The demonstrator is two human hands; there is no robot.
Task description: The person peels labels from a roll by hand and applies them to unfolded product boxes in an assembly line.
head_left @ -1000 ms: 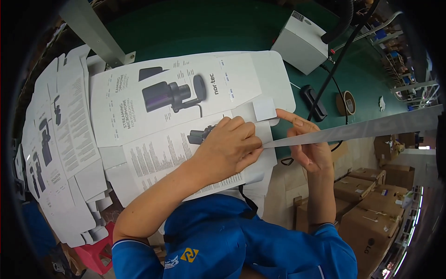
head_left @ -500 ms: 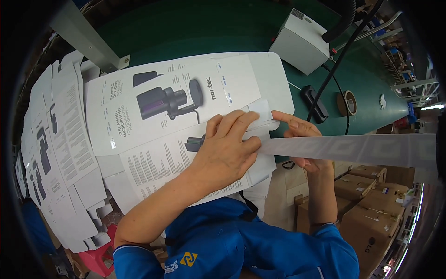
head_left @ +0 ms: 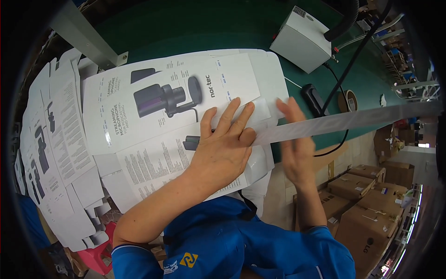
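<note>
A flattened white printed carton with microphone pictures lies on top of other flat cartons. My left hand rests palm down on its right part, fingers spread over the card. From beneath its thumb side runs a long translucent strip of labels, stretched through the air toward the right edge; the hand seems to pin its end, though the grip is partly hidden. My right hand is raised beside the carton's right edge, behind the strip and smeared by motion. Whether it holds anything does not show.
More flat cartons fan out at the left. On the green table stand a grey metal box with a hose, a black device and a tape roll. Brown boxes sit at lower right; a post rises at back left.
My right hand has drawn back from the carton's edge and dropped slightly. The strip's right part has swung upward. My left hand's fingers have straightened and spread. The carton has shifted slightly.
</note>
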